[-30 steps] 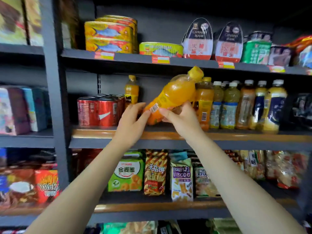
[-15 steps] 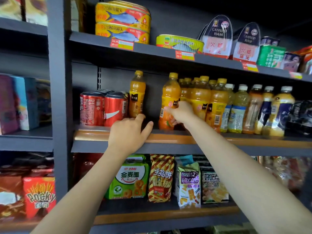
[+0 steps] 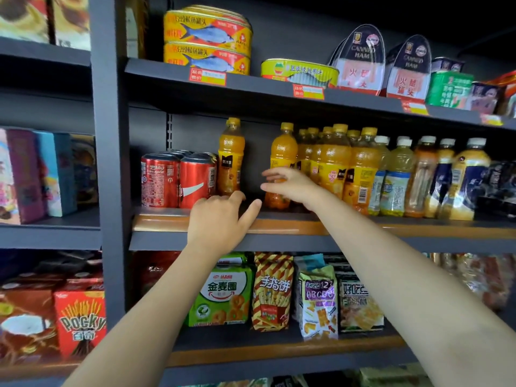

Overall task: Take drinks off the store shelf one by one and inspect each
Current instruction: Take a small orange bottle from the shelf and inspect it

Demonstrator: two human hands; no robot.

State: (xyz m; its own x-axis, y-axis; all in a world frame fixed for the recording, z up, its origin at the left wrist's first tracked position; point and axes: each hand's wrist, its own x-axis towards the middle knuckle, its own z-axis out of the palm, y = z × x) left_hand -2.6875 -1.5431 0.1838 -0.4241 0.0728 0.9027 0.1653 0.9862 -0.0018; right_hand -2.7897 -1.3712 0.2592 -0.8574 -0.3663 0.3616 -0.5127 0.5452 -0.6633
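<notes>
an orange juice bottle of clear ribbed plastic with a yellow screw cap stands upright on the middle shelf, whose front lip is a rounded wood-coloured strip over dark grey metal. it stands at the left end of a packed row of like orange bottles. the right hand is in front of its lower half with fingers spread and straight, blurred; whether the fingers touch the bottle cannot be told, but nothing is clasped. the left hand rests on the shelf lip, fingers loosely bent, thumb out, holding nothing. another orange bottle with a black label stands alone beside glossy red soda cans. pale tea bottles with white caps fill the row's right end. flat oval fish tins sit stacked on the shelf above, crinkly snack bags below.
</notes>
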